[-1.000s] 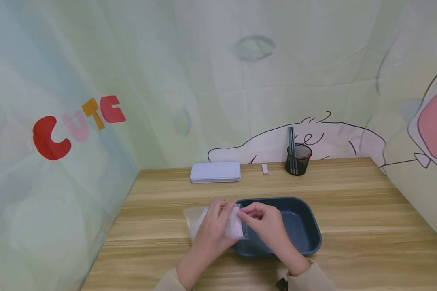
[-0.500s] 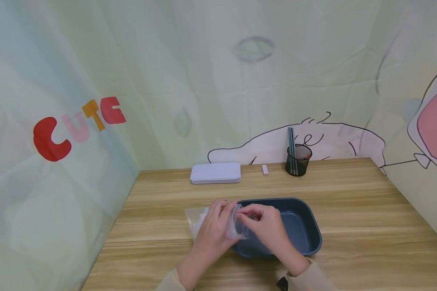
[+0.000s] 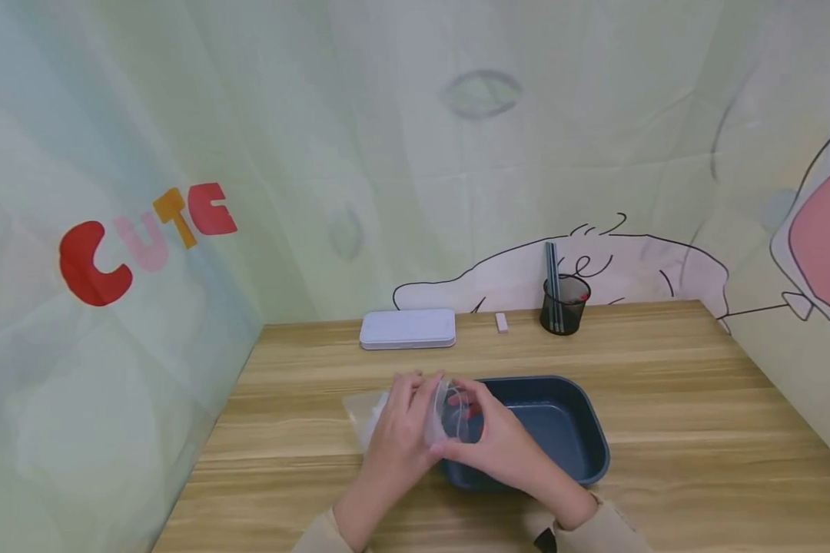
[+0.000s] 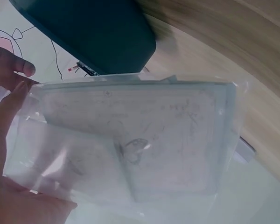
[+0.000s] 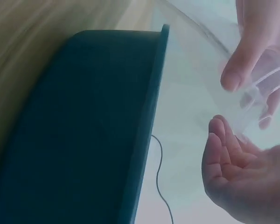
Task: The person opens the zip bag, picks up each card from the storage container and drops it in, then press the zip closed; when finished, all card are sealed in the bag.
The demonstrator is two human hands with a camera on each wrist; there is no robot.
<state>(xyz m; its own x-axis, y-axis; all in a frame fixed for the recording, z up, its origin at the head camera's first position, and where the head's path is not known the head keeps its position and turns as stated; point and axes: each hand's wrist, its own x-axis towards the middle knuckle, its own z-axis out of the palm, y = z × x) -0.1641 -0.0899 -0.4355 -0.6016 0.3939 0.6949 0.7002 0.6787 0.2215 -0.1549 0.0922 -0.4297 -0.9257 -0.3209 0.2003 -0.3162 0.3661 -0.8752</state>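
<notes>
A clear plastic bag (image 4: 177, 140) holds flat whitish packets and hangs by the near left end of the dark blue tray (image 3: 560, 430). My left hand (image 3: 403, 430) grips the bag around its middle, the thumb on the near side. At the bag's right end, the mouth gapes in a rounded loop. My right hand (image 3: 494, 438) curls around this mouth, its thumb at the lower edge and its fingertips near the upper edge. Through the clear film some of those fingertips show. The left hand covers much of the bag in the head view.
Along the back of the wooden table (image 3: 304, 369) lie a white flat case (image 3: 408, 329) and a small white eraser-like block (image 3: 501, 322). A black mesh pen cup (image 3: 563, 311) with pencils stands to their right. Printed cloth hangs behind and on both sides.
My right hand has gone from pinching the bag's right end to spreading thumb and fingers around it. The bag's mouth has widened into a loop. My left hand keeps its grip.
</notes>
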